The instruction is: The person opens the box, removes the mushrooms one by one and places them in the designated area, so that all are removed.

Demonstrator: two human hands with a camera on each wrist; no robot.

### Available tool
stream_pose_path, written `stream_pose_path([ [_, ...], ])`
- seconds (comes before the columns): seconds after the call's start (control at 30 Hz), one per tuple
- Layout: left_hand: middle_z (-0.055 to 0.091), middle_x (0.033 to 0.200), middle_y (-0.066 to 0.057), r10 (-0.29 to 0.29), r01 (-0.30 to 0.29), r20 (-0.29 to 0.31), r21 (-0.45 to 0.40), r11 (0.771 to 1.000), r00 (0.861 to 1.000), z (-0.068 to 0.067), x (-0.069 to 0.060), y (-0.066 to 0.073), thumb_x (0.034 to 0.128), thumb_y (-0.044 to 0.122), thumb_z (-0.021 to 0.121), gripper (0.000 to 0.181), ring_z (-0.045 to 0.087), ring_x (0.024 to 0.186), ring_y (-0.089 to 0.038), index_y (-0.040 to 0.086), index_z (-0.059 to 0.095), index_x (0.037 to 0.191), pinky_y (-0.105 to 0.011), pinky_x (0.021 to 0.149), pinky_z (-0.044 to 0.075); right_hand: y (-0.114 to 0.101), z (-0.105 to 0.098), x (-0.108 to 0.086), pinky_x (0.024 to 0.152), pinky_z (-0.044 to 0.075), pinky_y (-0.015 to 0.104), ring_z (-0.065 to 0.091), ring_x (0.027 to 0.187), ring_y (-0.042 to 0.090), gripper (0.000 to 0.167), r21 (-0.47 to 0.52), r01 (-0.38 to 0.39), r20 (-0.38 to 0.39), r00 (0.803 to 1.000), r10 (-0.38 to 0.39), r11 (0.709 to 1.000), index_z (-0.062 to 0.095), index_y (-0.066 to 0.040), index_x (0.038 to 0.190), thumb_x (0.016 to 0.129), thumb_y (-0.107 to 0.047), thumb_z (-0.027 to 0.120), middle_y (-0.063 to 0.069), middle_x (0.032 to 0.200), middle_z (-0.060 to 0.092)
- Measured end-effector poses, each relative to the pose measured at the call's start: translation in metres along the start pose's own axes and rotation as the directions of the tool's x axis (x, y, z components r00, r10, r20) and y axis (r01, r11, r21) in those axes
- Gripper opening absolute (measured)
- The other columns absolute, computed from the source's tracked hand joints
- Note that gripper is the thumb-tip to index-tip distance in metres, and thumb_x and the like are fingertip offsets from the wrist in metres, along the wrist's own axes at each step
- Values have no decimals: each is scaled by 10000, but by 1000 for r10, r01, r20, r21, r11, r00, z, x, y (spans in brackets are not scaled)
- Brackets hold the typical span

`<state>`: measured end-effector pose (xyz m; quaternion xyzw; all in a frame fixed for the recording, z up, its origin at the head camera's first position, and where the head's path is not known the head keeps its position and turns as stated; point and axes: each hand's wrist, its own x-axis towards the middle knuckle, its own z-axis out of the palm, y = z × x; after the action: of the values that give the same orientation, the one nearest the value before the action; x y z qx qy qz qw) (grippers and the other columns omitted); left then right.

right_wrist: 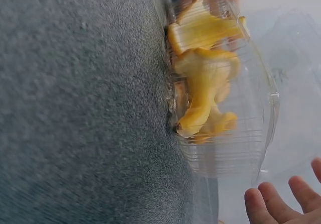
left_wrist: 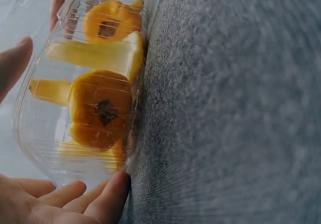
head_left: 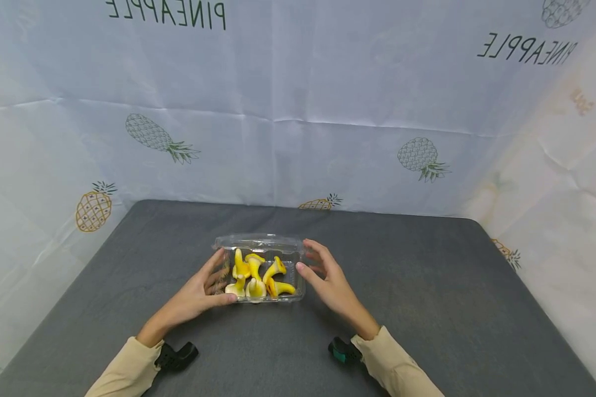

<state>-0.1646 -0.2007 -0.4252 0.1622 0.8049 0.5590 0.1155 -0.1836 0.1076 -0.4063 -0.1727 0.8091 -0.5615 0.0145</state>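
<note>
A clear plastic clamshell container sits on the dark table with several yellow trumpet-shaped mushrooms inside. Its transparent lid stands folded back along the far edge. My left hand lies along the container's left side, thumb near the front left corner. In the left wrist view, its fingers rest against or very near the side wall. On the right, my right hand has its fingers spread beside the container. The right wrist view shows its fingertips apart from the wall, holding nothing.
The dark grey table extends around the container on all sides. Behind it hangs a pale cloth printed with pineapples and lettering. Black straps with devices are on both wrists, below beige sleeves.
</note>
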Motion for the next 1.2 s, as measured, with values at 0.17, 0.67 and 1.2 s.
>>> stream_pose_path([
  [0.17, 9, 1644, -268, 11, -11, -2, 17, 1000, 1000, 2, 1, -2, 887, 188, 757, 1107, 231, 1436, -552, 129, -89, 1598, -614, 1090, 413, 0, 0, 6, 1124, 424, 544, 424, 1418, 349, 610, -9, -11, 13, 1000, 11, 1000, 318, -173, 1551, 1012, -265, 588, 100, 1591, 329],
  [0.67, -61, 1652, -240, 11, -10, -32, 42, 999, 999, 11, -4, 1, 869, 188, 776, 1144, 127, 1477, -534, 101, -109, 1589, -666, 1137, 296, 9, 2, 20, 1142, 393, 565, 374, 1445, 381, 701, -8, -81, 43, 996, 81, 997, 213, -164, 1587, 1009, -304, 586, 125, 1629, 247],
  [1.2, 8, 1656, -234, -19, 35, -154, 100, 994, 988, 32, -9, 0, 914, 271, 730, 1044, 144, 1500, -481, 102, -42, 1597, -736, 1132, 231, 16, 1, 30, 1125, 406, 580, 359, 1454, 389, 713, 6, -72, 44, 996, 72, 997, 201, -139, 1589, 1010, -289, 588, 127, 1628, 245],
])
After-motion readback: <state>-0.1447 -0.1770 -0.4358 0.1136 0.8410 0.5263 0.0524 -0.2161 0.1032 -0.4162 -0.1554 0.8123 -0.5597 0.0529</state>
